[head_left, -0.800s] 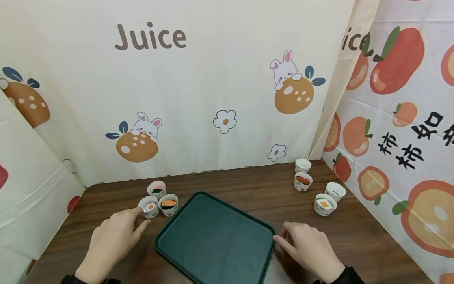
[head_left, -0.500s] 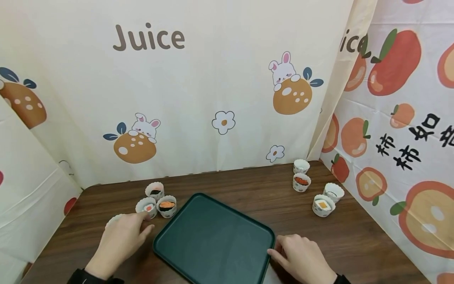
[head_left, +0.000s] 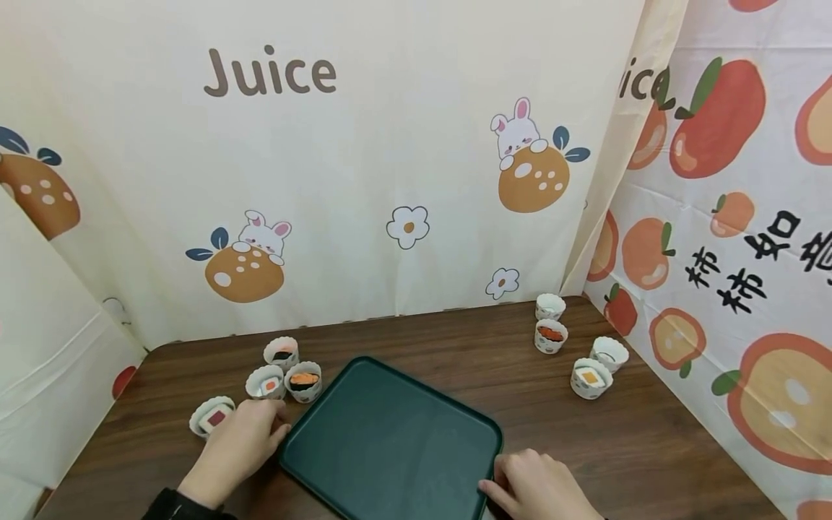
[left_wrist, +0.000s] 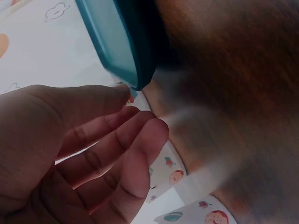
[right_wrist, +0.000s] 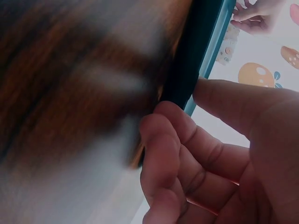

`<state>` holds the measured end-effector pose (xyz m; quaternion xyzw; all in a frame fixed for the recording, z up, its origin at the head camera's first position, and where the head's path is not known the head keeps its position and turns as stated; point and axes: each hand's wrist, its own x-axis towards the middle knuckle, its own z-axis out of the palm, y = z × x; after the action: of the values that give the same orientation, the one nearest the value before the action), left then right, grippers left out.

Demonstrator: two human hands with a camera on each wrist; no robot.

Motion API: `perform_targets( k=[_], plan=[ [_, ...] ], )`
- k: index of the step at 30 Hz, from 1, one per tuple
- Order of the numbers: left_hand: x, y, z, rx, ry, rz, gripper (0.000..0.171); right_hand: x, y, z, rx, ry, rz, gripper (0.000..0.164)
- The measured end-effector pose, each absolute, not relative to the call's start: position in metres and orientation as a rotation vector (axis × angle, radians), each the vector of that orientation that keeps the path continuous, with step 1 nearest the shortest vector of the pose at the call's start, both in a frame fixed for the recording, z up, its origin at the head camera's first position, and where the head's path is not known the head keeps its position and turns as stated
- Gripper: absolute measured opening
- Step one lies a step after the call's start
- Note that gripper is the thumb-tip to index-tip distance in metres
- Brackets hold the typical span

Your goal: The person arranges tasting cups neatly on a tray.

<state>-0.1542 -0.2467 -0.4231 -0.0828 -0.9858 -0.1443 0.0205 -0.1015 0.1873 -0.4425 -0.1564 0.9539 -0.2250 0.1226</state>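
Observation:
A dark green rectangular tray lies at an angle on the brown wooden table. My right hand is at its right edge; the right wrist view shows the thumb on the tray's rim and fingertips against the outer side, pinching it. At the left corner is my left hand, fingers loosely bent. In the left wrist view, a gap shows between thumb and fingers, close below the tray's corner, with nothing held. Just left of that hand sits a paper cup with a white-and-dark-red sushi piece.
Three paper cups with sushi, one orange-topped, cluster beyond my left hand. At the right stand a cup of red-topped sushi, a cup with a yellow-centred piece and two more cups. Printed cloth walls the table's back and sides.
My left hand has moved away from the cups to the tray's left corner, uncovering the dark-red-centred sushi cup. My right hand has slid nearer me along the tray's right edge, thumb now over the rim.

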Motion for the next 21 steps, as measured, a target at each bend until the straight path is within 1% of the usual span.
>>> perform_targets(
  k=[4, 10, 19, 21],
  plan=[
    [-0.155, -0.244, -0.427, -0.272, -3.041, -0.431, 0.019, -0.105, 0.188, -0.451, -0.453, 2.759, -0.68, 0.034],
    [-0.155, -0.238, -0.431, -0.285, -3.057, -0.461, 0.028, -0.114, 0.196, -0.478, -0.457, 2.733, -0.709, 0.036],
    [-0.154, -0.233, -0.437, -0.315, -2.998, -0.416, 0.038, -0.12, 0.202, -0.491, -0.438, 2.691, -0.782, 0.037],
    [-0.154, -0.231, -0.437, -0.316, -3.002, -0.384, 0.036, -0.122, 0.204, -0.496, -0.448, 2.689, -0.8, 0.037]
  ],
)
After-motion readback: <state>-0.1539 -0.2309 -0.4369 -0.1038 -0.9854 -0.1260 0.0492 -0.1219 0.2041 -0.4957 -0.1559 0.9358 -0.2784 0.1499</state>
